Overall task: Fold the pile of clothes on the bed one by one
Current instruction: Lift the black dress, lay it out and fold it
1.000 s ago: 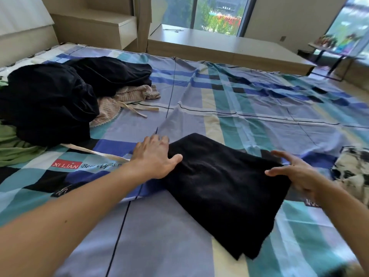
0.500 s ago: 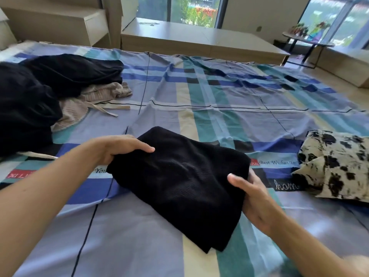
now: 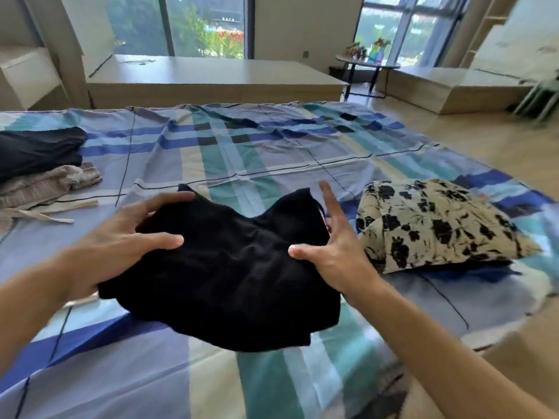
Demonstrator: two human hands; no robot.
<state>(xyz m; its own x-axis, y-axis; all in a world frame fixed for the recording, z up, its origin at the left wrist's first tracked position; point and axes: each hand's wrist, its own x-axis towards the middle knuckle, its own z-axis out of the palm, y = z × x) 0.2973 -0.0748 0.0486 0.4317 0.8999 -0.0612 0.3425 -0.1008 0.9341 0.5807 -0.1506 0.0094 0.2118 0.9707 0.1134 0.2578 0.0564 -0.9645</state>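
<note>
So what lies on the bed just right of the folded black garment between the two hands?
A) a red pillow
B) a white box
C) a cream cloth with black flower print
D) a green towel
C: the cream cloth with black flower print lies beside the folded black garment, by the right hand.

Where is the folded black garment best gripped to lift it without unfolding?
At its left and right edges, a hand from each side, thumb on top, fingers beneath. The black garment is limp, layered and droops at its near edge, so one pinch would likely spill the folds. The left hand and right hand grip there.
</note>
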